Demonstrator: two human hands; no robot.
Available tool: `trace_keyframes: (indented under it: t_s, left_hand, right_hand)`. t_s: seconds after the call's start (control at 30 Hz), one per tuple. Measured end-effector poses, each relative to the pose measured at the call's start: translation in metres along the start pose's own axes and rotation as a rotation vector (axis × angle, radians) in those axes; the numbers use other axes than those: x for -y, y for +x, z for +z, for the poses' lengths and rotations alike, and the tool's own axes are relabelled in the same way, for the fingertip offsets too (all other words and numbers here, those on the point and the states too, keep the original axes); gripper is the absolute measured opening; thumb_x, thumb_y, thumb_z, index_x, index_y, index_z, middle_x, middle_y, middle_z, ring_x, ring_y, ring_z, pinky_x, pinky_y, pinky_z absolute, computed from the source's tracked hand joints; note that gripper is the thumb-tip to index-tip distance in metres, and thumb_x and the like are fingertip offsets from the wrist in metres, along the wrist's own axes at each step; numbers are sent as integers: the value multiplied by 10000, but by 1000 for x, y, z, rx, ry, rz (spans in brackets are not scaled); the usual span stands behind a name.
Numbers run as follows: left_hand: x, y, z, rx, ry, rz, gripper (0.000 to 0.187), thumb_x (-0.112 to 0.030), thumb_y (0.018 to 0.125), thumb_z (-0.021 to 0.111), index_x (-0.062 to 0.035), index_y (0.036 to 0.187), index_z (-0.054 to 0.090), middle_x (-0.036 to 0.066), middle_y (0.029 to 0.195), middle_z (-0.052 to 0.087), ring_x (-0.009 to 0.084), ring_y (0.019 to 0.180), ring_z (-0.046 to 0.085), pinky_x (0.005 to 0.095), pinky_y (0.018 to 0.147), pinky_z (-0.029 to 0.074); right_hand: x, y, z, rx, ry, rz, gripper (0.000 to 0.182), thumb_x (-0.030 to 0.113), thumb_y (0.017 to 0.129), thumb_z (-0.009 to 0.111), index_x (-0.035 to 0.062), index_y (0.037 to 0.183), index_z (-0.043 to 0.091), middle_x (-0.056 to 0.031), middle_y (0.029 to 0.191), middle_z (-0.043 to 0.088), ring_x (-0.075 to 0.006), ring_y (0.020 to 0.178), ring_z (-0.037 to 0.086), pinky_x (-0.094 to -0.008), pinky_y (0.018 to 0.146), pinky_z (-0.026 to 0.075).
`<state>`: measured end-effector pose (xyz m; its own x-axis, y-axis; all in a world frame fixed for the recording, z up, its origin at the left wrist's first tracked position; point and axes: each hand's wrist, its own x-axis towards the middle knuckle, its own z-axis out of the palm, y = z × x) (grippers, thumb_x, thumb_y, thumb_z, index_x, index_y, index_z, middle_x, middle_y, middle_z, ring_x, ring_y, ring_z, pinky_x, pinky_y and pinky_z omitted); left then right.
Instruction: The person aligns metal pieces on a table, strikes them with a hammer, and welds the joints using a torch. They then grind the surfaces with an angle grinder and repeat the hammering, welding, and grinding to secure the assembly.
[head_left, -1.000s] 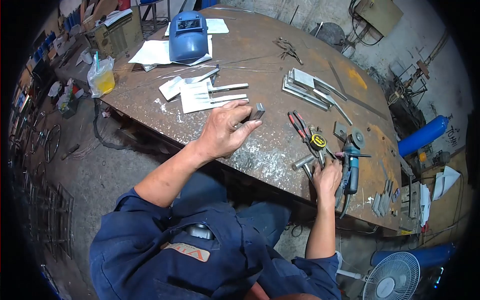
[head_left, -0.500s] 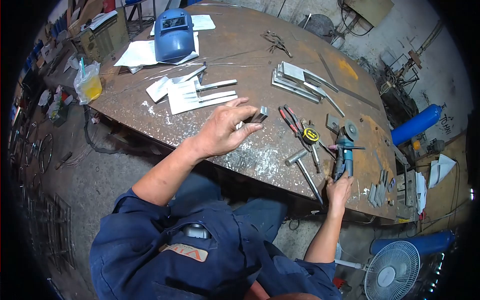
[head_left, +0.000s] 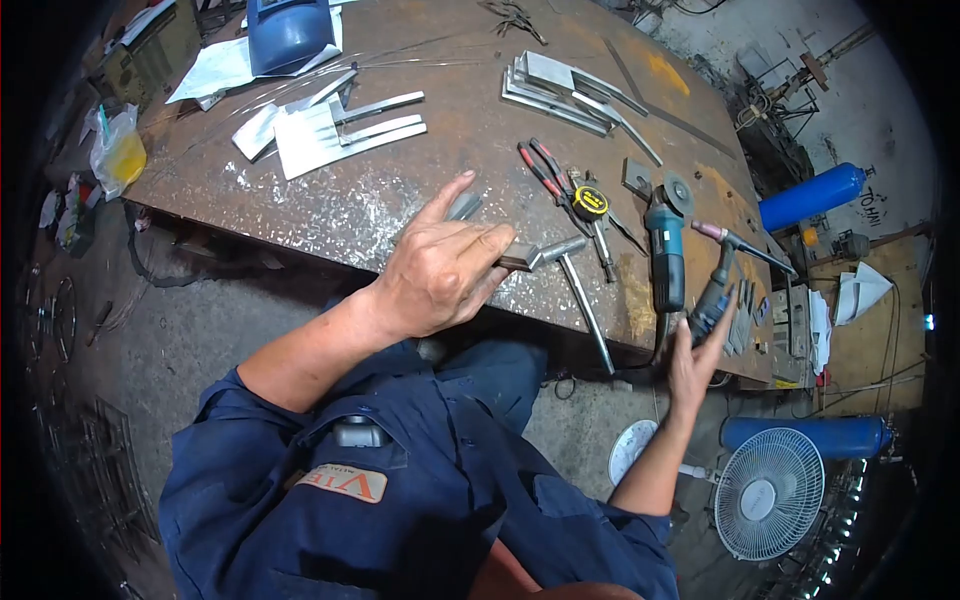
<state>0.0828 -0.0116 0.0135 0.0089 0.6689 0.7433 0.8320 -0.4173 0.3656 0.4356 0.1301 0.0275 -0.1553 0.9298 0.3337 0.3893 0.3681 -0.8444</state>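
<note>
My left hand [head_left: 435, 275] is closed round a small metal piece [head_left: 518, 259] above the table's front edge; the piece's end sticks out near the head of a steel hammer [head_left: 582, 300]. A grey metal part [head_left: 463, 208] shows behind my raised finger. At the right, my right hand [head_left: 700, 355] holds a welding torch [head_left: 713, 295] by its dark blue handle, the pink nozzle [head_left: 709, 230] pointing up and left. Just left of the torch lies a teal angle grinder [head_left: 667, 255]. Red-handled pliers [head_left: 541, 170] and a yellow tape measure [head_left: 590, 202] lie between my hands.
The steel table [head_left: 455, 110] bears flat metal plates [head_left: 308, 138], stacked metal parts [head_left: 560, 90] and a blue welding mask [head_left: 290, 40]. A drink bag [head_left: 122, 158] hangs near the left edge. A fan [head_left: 760, 498] and blue cylinders [head_left: 812, 198] are at the right.
My right hand has moved the torch rightward, away from the grinder. My left hand has turned and moved lower, still holding the metal piece. The whole view has shifted.
</note>
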Motion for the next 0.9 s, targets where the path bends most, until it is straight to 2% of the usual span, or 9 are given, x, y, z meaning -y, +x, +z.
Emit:
trace_keyframes:
  t_s: [0.07,0.1,0.13,0.2,0.23,0.33,0.37,0.5,0.9]
  left_hand:
    - [0,2,-1,14,0,12,413,-12,744,858,-2,1135,727,126,967,797,289,923,800,641,1222,385]
    - [-1,2,-2,10,2,21,411,-5,745,853,-5,1135,725,118,950,794,285,915,801,643,1222,383]
    - [-1,2,-2,6,6,32,408,1,746,848,-7,1135,723,110,933,791,281,907,802,646,1223,381]
    - [2,1,1,-12,12,37,409,9,750,837,-10,1142,721,104,920,789,279,898,802,650,1224,376]
    - [3,0,1,-31,12,41,410,17,754,826,-12,1148,718,97,907,786,278,890,802,654,1226,371]
    - [3,3,-2,-47,13,25,422,19,757,810,-18,1166,715,93,893,783,273,878,801,663,1228,362]
    - [3,4,-3,-43,16,31,422,19,757,810,-18,1166,715,93,893,783,273,878,801,663,1228,362]
    - [4,4,-4,-64,28,27,439,35,744,796,-26,1171,716,87,894,781,270,871,801,671,1229,355]
    - [5,3,-6,-43,30,7,501,56,682,803,-36,1168,717,91,942,794,267,874,801,674,1232,353]
  right_hand:
    - [32,-15,-10,106,92,-115,915,-63,957,646,60,1726,166,-128,1416,552,-78,789,551,-243,664,481]
    - [40,-17,-16,135,-48,-253,972,-55,922,688,65,1729,159,-127,1375,559,-85,747,549,-257,647,481]
    - [46,-13,-31,204,-456,-590,1017,-24,886,737,47,1725,166,-118,1256,613,-87,709,539,-254,630,469]
    - [83,-48,-21,288,40,-68,1022,12,872,760,16,1713,179,-123,1175,684,-121,758,612,-267,680,511]
    - [84,-52,-20,330,-39,-204,1008,-1,869,751,-1,1705,186,-128,1098,733,-162,793,672,-277,730,543]
    - [97,-56,-7,429,-152,-390,936,-40,851,750,-38,1666,290,-200,1088,761,-205,878,759,-314,769,576]
    - [97,-57,1,413,-150,-448,885,-53,848,755,-60,1635,350,-234,1116,766,-254,943,787,-327,800,586]
    - [98,-53,20,384,-249,-654,873,-69,841,765,-115,1608,350,-305,1148,737,-390,943,793,-380,791,613]
    - [103,-51,28,437,-235,-698,898,-78,809,782,-102,1607,370,-318,1139,724,-395,913,785,-385,765,612]
